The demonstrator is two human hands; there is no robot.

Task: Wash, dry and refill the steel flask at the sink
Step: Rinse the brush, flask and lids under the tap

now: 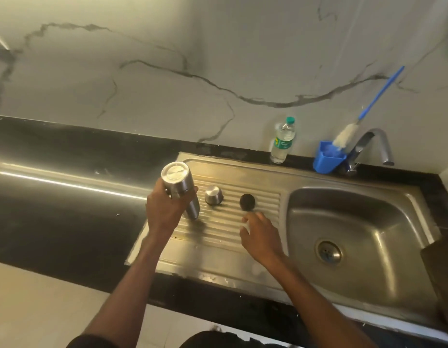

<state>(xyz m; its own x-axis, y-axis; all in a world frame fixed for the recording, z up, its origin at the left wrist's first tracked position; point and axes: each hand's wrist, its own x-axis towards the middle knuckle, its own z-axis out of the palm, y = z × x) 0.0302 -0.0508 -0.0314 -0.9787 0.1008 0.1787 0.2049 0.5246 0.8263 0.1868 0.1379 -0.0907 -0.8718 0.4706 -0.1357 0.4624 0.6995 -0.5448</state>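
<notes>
Ribbed steel draining board [258, 197] carries things; left hand [165, 207] fingers wrap the inverted steel flask [181, 187]; right hand [258, 234] fingers loosely curled, empty; wet steel could slip.

The left hand [165, 209] grips a steel flask [180, 187] upside down, its flat base facing up and its mouth touching the ribbed draining board [243, 237] near the board's left edge. Just right of it a small steel cup [214, 195] stands inverted on the ribs, and beside that lies a dark round cap [247, 202]. The right hand [260, 237] hovers near the cap with fingers loosely curled, holding nothing. The sink [306, 204] takes the right half, a drain [328, 252] at its bottom. Along the back edge stand a plastic water bottle [282, 141], a blue holder [327, 160] with a bottle brush [343, 139], and a tap [376, 144].
</notes>
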